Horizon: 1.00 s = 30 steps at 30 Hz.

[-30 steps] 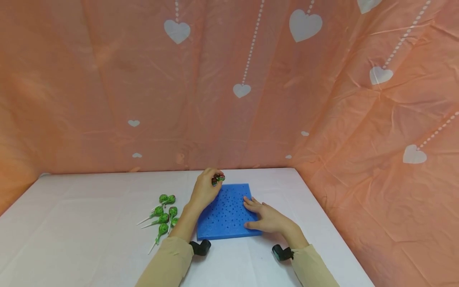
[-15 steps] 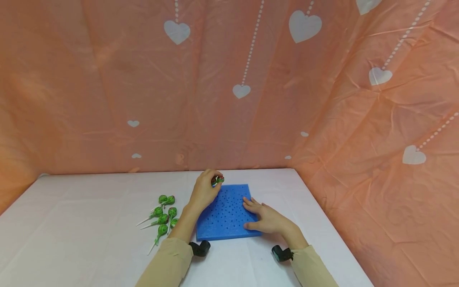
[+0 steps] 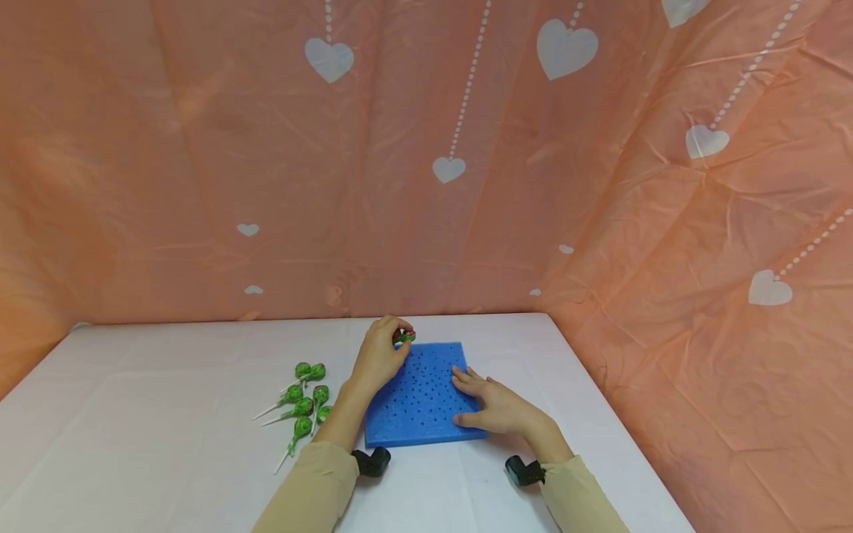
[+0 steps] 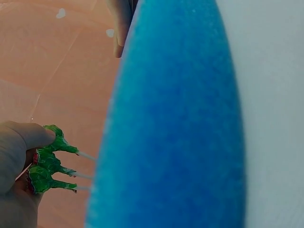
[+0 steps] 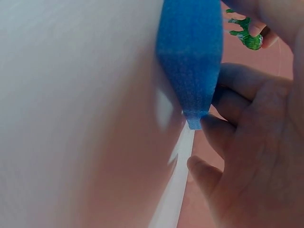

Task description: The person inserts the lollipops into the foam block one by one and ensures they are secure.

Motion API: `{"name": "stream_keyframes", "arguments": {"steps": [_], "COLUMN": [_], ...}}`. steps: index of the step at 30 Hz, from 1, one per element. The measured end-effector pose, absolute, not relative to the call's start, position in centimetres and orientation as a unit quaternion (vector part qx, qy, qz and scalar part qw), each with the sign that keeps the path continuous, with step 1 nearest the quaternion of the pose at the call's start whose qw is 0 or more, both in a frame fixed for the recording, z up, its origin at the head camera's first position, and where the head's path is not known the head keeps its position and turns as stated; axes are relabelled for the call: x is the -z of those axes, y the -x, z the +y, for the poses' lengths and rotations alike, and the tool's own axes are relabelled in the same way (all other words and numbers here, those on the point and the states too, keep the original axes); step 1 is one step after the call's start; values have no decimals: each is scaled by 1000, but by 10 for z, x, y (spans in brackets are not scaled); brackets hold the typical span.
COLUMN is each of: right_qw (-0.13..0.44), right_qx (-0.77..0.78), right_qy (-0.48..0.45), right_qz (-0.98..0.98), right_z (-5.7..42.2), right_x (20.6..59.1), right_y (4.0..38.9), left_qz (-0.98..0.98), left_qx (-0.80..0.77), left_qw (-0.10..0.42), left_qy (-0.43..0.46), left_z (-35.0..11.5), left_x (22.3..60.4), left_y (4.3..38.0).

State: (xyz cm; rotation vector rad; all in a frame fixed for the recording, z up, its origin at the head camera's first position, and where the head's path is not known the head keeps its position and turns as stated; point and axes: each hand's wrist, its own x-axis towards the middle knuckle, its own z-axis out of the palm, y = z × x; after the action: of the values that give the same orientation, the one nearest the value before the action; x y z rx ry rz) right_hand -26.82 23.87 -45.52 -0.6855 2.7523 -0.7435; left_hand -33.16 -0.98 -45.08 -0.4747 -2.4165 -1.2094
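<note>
A blue foam board [image 3: 426,403] dotted with small holes lies on the white table. At its far left corner my left hand [image 3: 380,359] pinches a lollipop [image 4: 59,143] in a green wrapper, its white stick meeting the board's face. Two more lollipops [image 4: 42,178] stand right beside it in the left wrist view, sticks also at the board; the head view shows only part of this cluster [image 3: 405,337] past my fingers. My right hand [image 3: 496,406] rests with spread, fairly straight fingers on the board's right edge.
Several loose green lollipops [image 3: 301,427] lie left of the board, some partly behind my left forearm. The white table [image 3: 166,444] ends at an orange curtain [image 3: 400,244] with white hearts, behind and at the right.
My left hand has sunk very slightly at the board's far left corner, and a little less of the lollipops shows past its fingers. The right hand keeps its place.
</note>
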Motion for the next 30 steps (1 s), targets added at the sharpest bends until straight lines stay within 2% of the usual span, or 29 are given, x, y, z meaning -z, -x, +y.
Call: {"name": "stream_keyframes", "arguments": {"steps": [15, 23, 30], "right_qw": [106, 75, 102], "right_qx": [242, 246, 228], "right_qy": [241, 256, 244], "right_qz": [934, 932, 937], "right_z": [234, 230, 227], "right_x": [453, 455, 460], "right_y": [268, 269, 266], "left_qz": [-868, -873, -871], "left_qx": [430, 419, 414], "left_qw": [190, 194, 210], "left_qy": [162, 156, 160], "left_z": [-15, -17, -23], "left_x": [452, 451, 448], "left_y": [330, 328, 324]}}
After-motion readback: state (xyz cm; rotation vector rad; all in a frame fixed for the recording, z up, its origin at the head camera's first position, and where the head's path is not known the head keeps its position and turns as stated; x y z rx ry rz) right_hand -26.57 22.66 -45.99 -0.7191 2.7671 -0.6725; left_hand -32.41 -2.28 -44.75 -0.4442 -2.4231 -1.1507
